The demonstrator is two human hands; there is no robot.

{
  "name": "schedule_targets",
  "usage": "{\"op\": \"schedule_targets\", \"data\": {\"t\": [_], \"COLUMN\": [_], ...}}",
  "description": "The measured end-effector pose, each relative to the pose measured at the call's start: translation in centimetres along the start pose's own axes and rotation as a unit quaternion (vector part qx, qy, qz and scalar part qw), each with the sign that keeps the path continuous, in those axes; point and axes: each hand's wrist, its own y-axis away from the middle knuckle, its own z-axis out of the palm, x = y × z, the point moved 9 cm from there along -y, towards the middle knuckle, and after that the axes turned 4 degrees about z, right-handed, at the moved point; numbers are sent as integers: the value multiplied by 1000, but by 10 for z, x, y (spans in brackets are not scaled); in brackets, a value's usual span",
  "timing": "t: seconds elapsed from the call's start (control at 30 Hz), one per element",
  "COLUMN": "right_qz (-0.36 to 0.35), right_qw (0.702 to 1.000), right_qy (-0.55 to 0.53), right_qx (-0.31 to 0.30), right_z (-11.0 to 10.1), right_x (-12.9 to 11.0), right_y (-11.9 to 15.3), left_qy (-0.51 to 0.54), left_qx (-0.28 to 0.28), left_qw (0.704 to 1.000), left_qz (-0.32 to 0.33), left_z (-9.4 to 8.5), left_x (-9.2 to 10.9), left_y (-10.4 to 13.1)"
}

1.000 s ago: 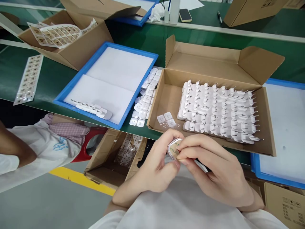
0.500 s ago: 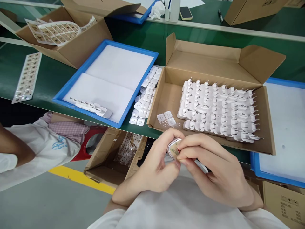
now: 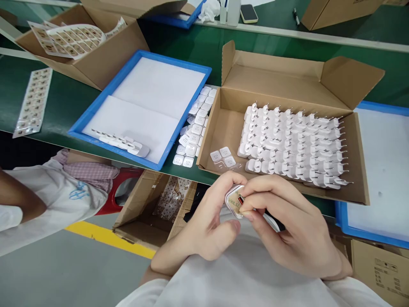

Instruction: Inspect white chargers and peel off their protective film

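I have one white piece (image 3: 233, 210) at centre, my left hand (image 3: 213, 221) curled closed around it, my right hand (image 3: 292, 226) pinching its tan face (image 3: 234, 202), one open carton (image 3: 225, 123) of many white plugs (image 3: 273, 143) at one o'clock, and two blue-rimmed trays (image 3: 175, 61) at ten and three o'clock on the counter (image 3: 68, 100).

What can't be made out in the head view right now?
All in the head view:
White-rimmed piece: far side and some lettering, hidden by left hand and right hand.
Lower-right carton: print too small.
Other person: partly cut off by left edge.
Upper-left carton: bottom, hidden by patterned sheets.
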Motion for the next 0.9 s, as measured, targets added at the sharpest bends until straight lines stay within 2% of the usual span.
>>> {"op": "schedule_targets", "data": {"t": [0.6,0.9], "right_qz": [-2,-16], "right_qw": [1000,1000], "right_qy": [-16,-23], "right_qx": [-9,-4], "right_z": [2,3], "right_x": [-2,-7], "right_y": [-2,-4], "left_qy": [-1,17], "left_qx": [-4,10], "left_qw": [1000,1000], "left_qz": [12,-4], "left_z": [1,1], "left_x": [4,1], "left_y": [-3,0]}}
